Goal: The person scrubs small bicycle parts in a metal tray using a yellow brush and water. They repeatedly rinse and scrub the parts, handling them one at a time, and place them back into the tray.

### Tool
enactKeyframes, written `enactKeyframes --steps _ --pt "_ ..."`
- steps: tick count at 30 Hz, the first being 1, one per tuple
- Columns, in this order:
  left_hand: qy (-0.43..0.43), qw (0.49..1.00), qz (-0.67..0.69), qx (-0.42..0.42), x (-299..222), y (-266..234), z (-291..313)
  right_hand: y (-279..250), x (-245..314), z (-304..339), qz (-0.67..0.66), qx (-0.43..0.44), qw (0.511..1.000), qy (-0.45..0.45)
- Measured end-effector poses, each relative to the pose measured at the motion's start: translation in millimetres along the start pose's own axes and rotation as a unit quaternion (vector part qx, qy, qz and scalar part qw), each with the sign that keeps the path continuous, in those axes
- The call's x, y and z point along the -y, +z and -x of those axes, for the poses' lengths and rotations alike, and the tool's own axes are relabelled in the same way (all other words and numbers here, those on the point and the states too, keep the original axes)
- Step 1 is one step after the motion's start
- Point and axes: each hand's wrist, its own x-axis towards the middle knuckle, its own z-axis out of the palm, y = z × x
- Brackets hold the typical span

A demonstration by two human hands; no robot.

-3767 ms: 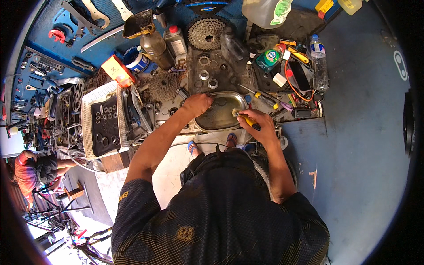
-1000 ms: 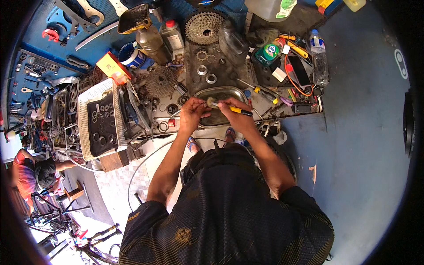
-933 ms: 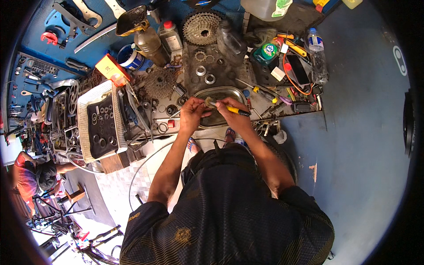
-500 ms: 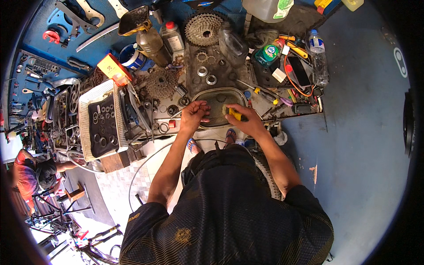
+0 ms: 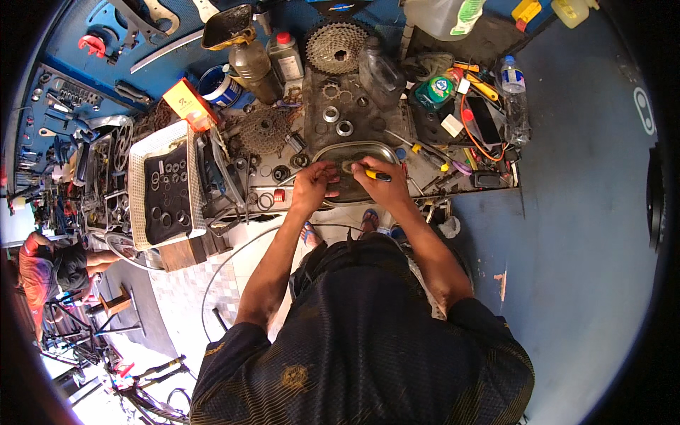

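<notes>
Both hands are over a shallow oval metal tray [image 5: 388,150] with dark liquid in it, at the bench's front edge. My right hand [image 5: 391,188] grips a tool by its yellow-and-black handle [image 5: 377,175], fingers pinched towards the tray's middle. The working end of that tool is too small and hidden to name. At the tray's left side my left hand [image 5: 314,187] has its fingers curled in. Whatever it holds, if anything, does not show. Beyond the tray lie two metal rings [image 5: 344,128] on a dark mat.
To the left stands a white plastic basket [image 5: 136,202] with several rings on dark cloth. Cassette sprockets [image 5: 337,47], bottles [image 5: 286,58] and an orange box [image 5: 188,104] fill the bench's back. Right are a phone [image 5: 484,120], screwdrivers and a water bottle [image 5: 514,99]. Another person [image 5: 37,273] is far left.
My right hand has shifted slightly left, and the yellow-handled tool now lies flatter, its black end pointing right. My left hand stays nearly in place. The view has shifted a little.
</notes>
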Motion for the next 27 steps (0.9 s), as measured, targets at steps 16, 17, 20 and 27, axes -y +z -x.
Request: enactKeyframes --steps 16,17,20,27 --pt "0.052 0.998 0.043 0.014 -1 -3 -13 -13 -11 2 -0.027 0.022 0.997 0.076" --pt "0.047 0.997 0.054 0.013 -2 -6 -13 -21 -15 5 -0.017 0.047 0.996 0.072" --pt "0.019 0.997 0.076 0.013 -1 -10 -15 -45 -30 14 0.038 0.077 0.994 0.061" --pt "-0.001 0.996 0.081 0.034 4 -2 -22 -56 -33 21 0.132 0.054 0.99 -0.017"
